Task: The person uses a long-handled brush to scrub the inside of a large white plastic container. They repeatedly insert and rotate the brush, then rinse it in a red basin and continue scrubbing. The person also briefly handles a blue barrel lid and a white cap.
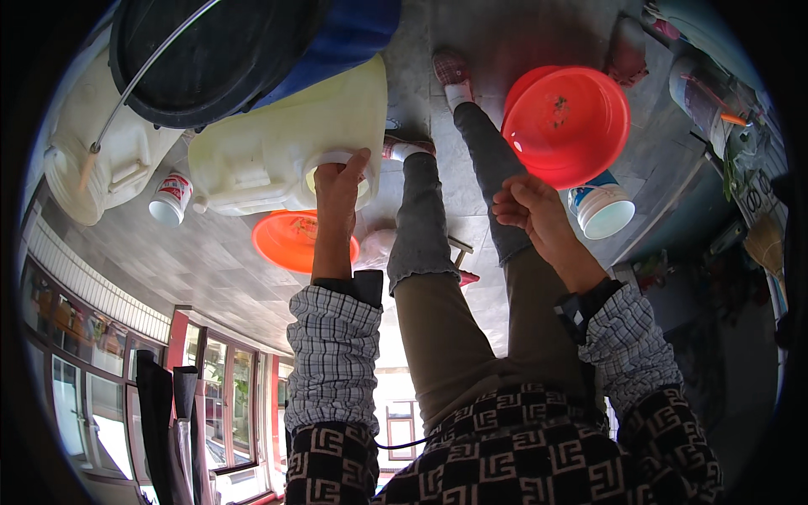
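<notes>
A large translucent plastic jug (271, 139) lies on its side, a white ring around its wide mouth. My left hand (338, 183) is at that mouth, its fingers partly hidden inside and its thumb across the rim. To the right, my right hand (527, 205) is raised in front of my leg with curled fingers; no object shows in it. Beyond it are red plastic basins (568, 126), one overlapping another, with dark bits on the inner bottom. An orange basin (284, 243) lies partly behind the jug and my left forearm.
A blue barrel (341, 44) with a black lid (214, 57) stands at the upper left. Another translucent jug (120, 151) and a small white tub (170, 201) are nearby. A white bucket (603, 211) lies beside the red basins. A broom (765, 243) is at the far right.
</notes>
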Demonstrator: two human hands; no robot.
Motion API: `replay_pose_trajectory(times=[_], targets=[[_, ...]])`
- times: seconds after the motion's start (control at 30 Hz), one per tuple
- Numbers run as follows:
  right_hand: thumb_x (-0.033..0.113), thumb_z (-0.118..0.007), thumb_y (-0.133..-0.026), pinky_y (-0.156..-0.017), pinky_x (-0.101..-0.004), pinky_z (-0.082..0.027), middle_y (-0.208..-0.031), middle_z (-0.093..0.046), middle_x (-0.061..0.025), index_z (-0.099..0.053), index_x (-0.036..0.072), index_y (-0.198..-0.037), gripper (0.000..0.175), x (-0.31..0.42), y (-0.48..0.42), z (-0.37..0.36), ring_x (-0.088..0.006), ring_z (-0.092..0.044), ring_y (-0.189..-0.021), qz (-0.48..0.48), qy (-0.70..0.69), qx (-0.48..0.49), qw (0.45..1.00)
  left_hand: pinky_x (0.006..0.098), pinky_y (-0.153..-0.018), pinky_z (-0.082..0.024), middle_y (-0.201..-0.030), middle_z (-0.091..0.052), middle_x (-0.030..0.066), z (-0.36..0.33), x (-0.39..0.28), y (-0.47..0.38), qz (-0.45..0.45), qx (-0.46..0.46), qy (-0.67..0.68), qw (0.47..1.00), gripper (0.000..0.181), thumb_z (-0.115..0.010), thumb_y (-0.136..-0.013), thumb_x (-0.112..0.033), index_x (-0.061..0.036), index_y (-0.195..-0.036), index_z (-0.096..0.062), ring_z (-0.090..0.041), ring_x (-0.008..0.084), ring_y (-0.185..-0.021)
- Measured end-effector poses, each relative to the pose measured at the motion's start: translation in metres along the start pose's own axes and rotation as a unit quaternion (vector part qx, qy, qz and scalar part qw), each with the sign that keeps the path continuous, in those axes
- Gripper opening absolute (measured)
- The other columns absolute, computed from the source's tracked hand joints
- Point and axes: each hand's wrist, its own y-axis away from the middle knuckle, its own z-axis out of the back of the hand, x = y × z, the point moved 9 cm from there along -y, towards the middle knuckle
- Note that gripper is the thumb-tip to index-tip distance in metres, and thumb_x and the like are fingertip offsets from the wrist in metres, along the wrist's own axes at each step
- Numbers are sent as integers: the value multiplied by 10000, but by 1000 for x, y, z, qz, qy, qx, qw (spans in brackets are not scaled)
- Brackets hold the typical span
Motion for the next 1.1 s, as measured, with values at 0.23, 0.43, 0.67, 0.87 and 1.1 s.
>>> replay_pose_trajectory(times=[0.23, 0.43, 0.67, 0.87, 1.1], targets=[[162, -546, -1012, -721, -325, -600, -953, -694, -125, -587, 33, -1080, 152, -13, -2, 1, -216, -710, -814, -22, -18, -10, 1000, 388, -847, -495, -1005, -667, 172, -25, -9, 29, -91, -195, -113, 970, 278, -587, -801, -26, 72, -1061, -596, -641, 279, -918], [154, -557, -1006, -729, -322, -602, -958, -699, -120, -599, 35, -1093, 153, -17, -1, 6, -205, -712, -827, -21, -10, -6, 1000, 345, -959, -461, -1182, -596, 88, -14, 15, -2, 53, -136, 397, 906, 291, -585, -846, 7, 21, -1137, -580, -582, 251, -1087], [166, -668, -909, -716, -328, -567, -1033, -671, -112, -552, 22, -1150, 304, -16, -50, -93, -195, -678, -954, 68, 90, 40, 993, 359, -945, -473, -1158, -620, 87, -4, 3, 34, 30, -57, 29, 997, 352, -506, -1022, -260, -15, -1271, -544, -594, 197, -1074], [325, -725, -855, -1044, -429, -414, -1327, -530, -262, -450, -35, -1346, 668, 10, -101, -191, -380, -511, -1256, 316, 269, -20, 910, 423, -1107, -367, -1374, -519, 128, -22, -13, 6, 33, 52, 453, 889, 489, -512, -1026, -315, -17, -1403, -422, -480, 277, -1285], [342, -740, -836, -1048, -415, -413, -1333, -532, -242, -451, -32, -1351, 699, 23, -133, -213, -354, -503, -1261, 295, 200, 40, 934, 434, -1135, -352, -1391, -508, 131, -18, -2, -1, 35, 68, 424, 902, 463, -529, -997, -210, -23, -1407, -422, -456, 287, -1322]])
